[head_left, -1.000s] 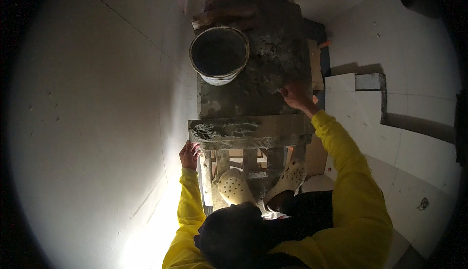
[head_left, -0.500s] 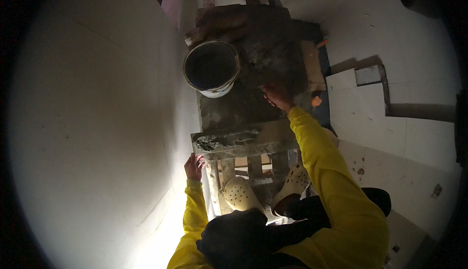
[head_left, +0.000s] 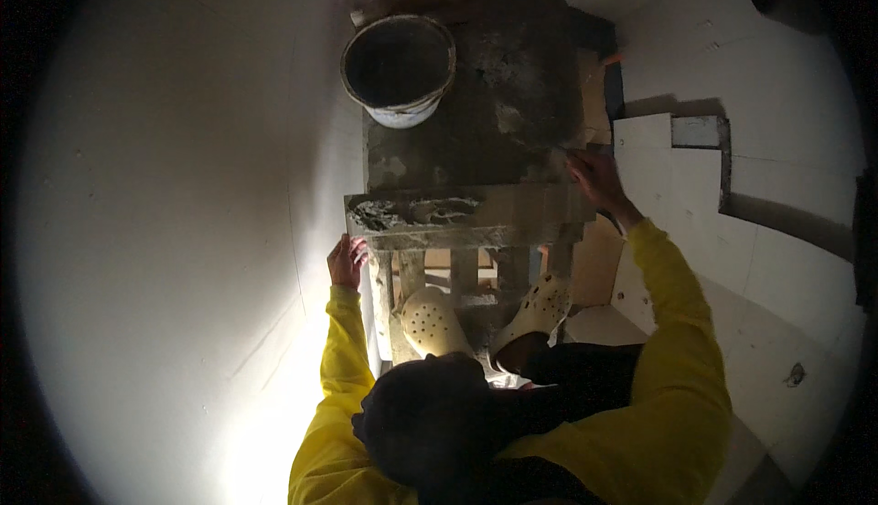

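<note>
A long grey tile (head_left: 512,214) lies across in front of me, with a patch of wet grey mortar (head_left: 412,212) on its left part. My left hand (head_left: 347,261) curls around the tile's lower left corner. My right hand (head_left: 594,180) grips its upper right end, where the tile meets a mortar-smeared board (head_left: 494,112). Both sleeves are yellow. A round bucket (head_left: 398,66) with a dark inside stands on the board's far left part.
My feet in cream perforated clogs (head_left: 430,322) stand on wooden slats (head_left: 462,272) under the tile. A white wall (head_left: 183,231) rises close on the left. White tiles (head_left: 713,194) with a stepped cut-out lie on the right.
My right hand slid from the middle of the board to the tile's right end. The view has shifted, so the bucket and board look closer. My left hand stays at the left corner.
</note>
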A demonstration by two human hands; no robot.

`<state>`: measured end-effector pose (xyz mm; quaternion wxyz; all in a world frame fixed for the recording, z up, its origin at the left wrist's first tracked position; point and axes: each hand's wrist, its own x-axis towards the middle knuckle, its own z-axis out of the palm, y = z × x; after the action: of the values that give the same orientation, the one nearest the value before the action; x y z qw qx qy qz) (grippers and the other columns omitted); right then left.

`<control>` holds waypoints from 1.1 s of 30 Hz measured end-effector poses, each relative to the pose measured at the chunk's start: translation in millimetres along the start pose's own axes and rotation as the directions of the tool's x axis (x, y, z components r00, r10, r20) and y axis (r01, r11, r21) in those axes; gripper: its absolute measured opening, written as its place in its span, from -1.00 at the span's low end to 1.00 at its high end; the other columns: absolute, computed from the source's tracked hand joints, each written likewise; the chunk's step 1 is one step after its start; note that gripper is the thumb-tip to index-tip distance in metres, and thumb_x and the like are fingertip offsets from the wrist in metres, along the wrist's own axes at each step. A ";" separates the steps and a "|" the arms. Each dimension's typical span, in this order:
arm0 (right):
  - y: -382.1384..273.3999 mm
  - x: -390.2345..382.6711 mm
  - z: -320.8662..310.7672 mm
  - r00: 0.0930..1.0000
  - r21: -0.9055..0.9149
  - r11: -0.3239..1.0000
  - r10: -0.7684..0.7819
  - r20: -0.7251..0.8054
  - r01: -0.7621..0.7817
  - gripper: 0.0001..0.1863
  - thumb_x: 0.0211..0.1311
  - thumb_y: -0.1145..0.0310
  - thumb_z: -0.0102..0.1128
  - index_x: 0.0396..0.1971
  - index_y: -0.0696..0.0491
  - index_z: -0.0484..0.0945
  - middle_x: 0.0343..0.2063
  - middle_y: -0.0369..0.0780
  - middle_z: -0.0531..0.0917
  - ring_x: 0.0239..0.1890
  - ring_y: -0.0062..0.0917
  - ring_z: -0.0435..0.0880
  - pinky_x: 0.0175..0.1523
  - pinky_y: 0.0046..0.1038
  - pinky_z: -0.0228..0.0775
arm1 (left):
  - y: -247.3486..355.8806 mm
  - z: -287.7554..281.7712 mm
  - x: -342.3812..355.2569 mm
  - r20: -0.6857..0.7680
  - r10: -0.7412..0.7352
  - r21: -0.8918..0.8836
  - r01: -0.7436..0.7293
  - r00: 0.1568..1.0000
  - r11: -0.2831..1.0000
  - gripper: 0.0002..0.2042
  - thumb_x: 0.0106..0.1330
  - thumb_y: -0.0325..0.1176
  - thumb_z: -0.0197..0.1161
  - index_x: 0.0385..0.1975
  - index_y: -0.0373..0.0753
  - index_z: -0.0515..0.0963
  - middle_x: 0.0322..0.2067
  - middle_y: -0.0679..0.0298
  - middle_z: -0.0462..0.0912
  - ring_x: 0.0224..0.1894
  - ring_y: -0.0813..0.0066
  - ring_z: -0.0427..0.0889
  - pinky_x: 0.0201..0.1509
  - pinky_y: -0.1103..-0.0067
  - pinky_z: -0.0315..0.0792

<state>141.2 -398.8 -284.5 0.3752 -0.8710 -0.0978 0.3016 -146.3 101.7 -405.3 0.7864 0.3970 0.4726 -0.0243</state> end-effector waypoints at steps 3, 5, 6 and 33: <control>-53.6 -68.1 4.5 0.947 -0.270 0.928 -0.296 -0.121 0.256 -0.64 0.37 0.10 0.07 -0.14 0.12 0.54 -0.32 -0.14 0.67 -0.43 -0.47 0.65 -0.39 -0.38 0.41 | 0.9 -2.7 -3.1 -0.024 -0.008 -0.009 0.008 1.000 1.000 -0.79 0.40 -0.15 0.19 -0.25 -0.16 0.54 -0.33 0.32 0.62 -0.23 0.42 0.60 -0.23 0.46 0.46; -52.5 -94.9 31.7 0.866 -0.400 0.857 -0.439 -0.240 0.324 -0.68 0.38 0.16 0.06 -0.17 0.13 0.53 -0.30 -0.07 0.66 -0.43 -0.34 0.66 -0.36 -0.29 0.43 | 0.4 0.5 -2.2 -0.011 -0.009 -0.025 0.009 1.000 1.000 -0.79 0.41 -0.15 0.18 -0.26 -0.16 0.54 -0.34 0.32 0.62 -0.23 0.43 0.60 -0.25 0.46 0.47; -36.4 -100.3 47.8 0.913 -0.414 0.867 -0.371 -0.167 0.277 -0.70 0.35 0.19 0.10 -0.16 0.13 0.52 -0.29 -0.08 0.65 -0.38 -0.29 0.66 -0.32 -0.27 0.46 | 0.2 4.1 -2.0 -0.007 -0.013 -0.021 0.013 1.000 1.000 -0.79 0.41 -0.15 0.18 -0.27 -0.16 0.54 -0.34 0.33 0.62 -0.23 0.43 0.60 -0.25 0.46 0.47; -6.8 -48.0 57.6 0.885 -0.349 0.849 -0.253 0.391 0.397 -0.70 0.35 0.17 0.09 -0.37 0.12 0.61 -0.56 -0.07 0.60 -0.52 -0.23 0.60 -0.39 -0.27 0.39 | 2.0 9.0 -0.5 -0.021 -0.013 0.004 0.014 1.000 1.000 -0.77 0.43 -0.17 0.16 -0.27 -0.22 0.53 -0.33 0.29 0.65 -0.29 0.48 0.62 -0.35 0.53 0.53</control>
<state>68.8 -378.8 -288.8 0.2036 -0.8378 -0.3700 0.3462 -139.2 97.1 -401.6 0.7805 0.3957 0.4832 -0.0266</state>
